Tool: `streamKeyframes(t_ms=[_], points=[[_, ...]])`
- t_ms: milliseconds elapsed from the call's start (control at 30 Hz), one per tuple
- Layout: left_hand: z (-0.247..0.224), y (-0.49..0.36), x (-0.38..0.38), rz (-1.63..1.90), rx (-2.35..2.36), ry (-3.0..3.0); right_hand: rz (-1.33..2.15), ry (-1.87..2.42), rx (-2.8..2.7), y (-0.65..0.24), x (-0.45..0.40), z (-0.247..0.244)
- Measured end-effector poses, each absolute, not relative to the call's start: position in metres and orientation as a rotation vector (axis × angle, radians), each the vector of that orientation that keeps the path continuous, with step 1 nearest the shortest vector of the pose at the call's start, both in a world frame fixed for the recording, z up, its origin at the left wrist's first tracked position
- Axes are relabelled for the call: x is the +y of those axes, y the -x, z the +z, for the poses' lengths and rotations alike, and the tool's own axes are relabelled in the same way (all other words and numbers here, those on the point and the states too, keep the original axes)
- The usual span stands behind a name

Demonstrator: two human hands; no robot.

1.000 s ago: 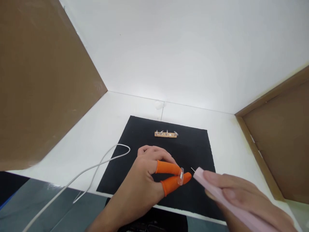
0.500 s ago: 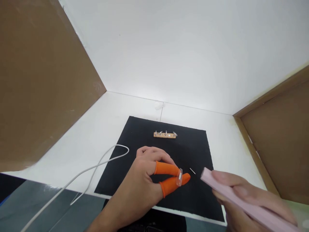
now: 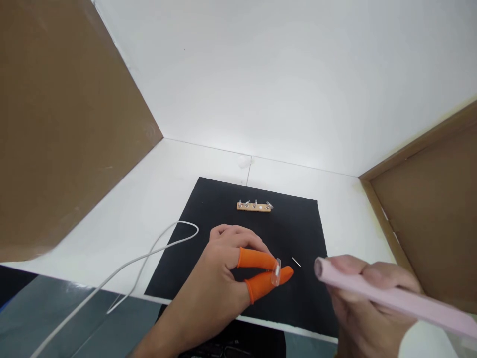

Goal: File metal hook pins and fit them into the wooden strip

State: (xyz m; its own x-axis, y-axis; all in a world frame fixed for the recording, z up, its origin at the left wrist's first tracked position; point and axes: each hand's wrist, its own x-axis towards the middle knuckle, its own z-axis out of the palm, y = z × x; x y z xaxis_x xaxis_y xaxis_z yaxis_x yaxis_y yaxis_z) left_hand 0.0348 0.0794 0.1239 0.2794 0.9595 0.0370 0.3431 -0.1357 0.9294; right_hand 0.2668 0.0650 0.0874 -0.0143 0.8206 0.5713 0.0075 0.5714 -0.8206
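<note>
My left hand (image 3: 233,273), with orange covers on thumb and index finger, pinches a small clear nail-shaped tip (image 3: 276,273) over the black mat (image 3: 219,199). At the lower right, my right hand (image 3: 372,293) grips a long pale pink stick (image 3: 395,300), its round end pointing toward the left hand. A thin metal pin (image 3: 295,261) lies on the mat between the hands. Farther back on the mat rests a small wooden strip (image 3: 253,208) bearing several clear tips on metal mounts and a white dot.
A white cable (image 3: 143,256) loops over the mat's left edge and the white table (image 3: 137,199). Brown panels stand at the left (image 3: 74,124) and right (image 3: 428,214), with a white wall (image 3: 279,79) behind.
My right hand and the pink stick have turned, with the stick now lying flatter and its end slightly higher and farther right. My left hand keeps its pinch on the clear tip.
</note>
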Motion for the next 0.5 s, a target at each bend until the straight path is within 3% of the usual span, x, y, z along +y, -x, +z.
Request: streamKeyframes(t_ms=[167, 367, 500], points=[[0.122, -0.035, 0.080, 0.900, 1.209, -1.665, 0.881, 0.581, -1.848, -0.248, 0.055, 0.102], [0.122, -0.037, 0.078, 0.873, 1.214, -1.668, 0.833, 0.740, -1.422, -0.268, 0.065, 0.091], [0.122, -0.036, 0.081, 0.897, 1.211, -1.664, 0.882, 0.673, -1.572, -0.260, 0.062, 0.092]])
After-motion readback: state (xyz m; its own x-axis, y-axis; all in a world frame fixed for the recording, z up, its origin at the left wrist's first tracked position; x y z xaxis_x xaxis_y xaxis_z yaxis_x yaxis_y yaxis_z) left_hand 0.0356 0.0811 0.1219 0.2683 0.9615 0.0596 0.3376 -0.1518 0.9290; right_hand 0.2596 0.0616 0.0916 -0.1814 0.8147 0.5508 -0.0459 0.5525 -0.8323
